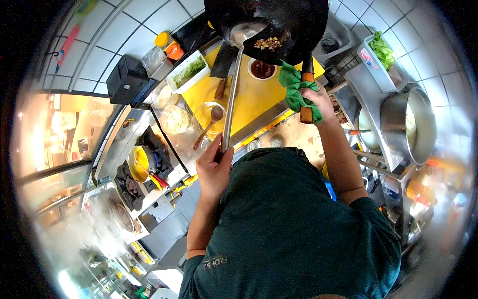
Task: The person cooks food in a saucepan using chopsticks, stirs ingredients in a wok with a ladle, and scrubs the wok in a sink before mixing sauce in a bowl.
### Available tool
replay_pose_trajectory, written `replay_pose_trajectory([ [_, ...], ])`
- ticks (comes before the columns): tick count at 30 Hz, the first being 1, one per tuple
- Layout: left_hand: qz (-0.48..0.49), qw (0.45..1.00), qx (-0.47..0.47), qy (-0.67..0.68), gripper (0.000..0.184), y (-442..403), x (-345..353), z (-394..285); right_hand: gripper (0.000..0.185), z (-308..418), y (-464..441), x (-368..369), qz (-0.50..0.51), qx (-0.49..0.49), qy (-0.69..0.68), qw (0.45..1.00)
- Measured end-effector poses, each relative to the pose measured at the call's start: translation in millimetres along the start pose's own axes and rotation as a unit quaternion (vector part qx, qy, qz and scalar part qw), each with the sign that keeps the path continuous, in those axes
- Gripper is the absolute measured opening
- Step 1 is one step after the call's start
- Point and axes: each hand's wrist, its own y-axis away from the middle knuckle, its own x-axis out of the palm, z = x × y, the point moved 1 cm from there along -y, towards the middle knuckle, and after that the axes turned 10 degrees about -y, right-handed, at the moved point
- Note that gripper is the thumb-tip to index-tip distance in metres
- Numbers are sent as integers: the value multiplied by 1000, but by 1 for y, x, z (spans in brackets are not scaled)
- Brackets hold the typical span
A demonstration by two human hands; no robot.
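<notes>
My left hand (214,167) is closed around the lower end of a long metal ladle (233,99), whose bowl reaches into a black wok (298,30). Small browned pieces of food (269,43) lie in the wok. My right hand (321,102) grips the wok's wooden handle (306,115), with a green cloth (294,87) bunched around it. The wok is held over a yellow board (259,102). On that board are a bowl of dark red sauce (262,70) and a cleaver (222,67). A glass bowl (210,119) with a small brown ladle stands near my left hand.
A white tub of chopped greens (188,73) stands at the board's left edge. Further left, a yellow-lined pan (142,163) sits on a stove. On the right are a large steel pot (408,124) and a clear bin with lettuce (381,55).
</notes>
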Motion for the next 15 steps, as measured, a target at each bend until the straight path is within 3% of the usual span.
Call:
replay_pose_trajectory([
  [3, -5, 1000, -19, -1, 44, 3, 5, -2, 48, 4, 1, 1, -38, 8, 29, 999],
  [9, -14, 999, -32, 14, 46, 4, 10, 1, 49, -2, -8, -13, 3, 1, 19, 1000],
  [15, -12, 999, -23, 36, 45, 3, 12, 1, 49, 0, -8, -14, -18, 9, 53, 998],
])
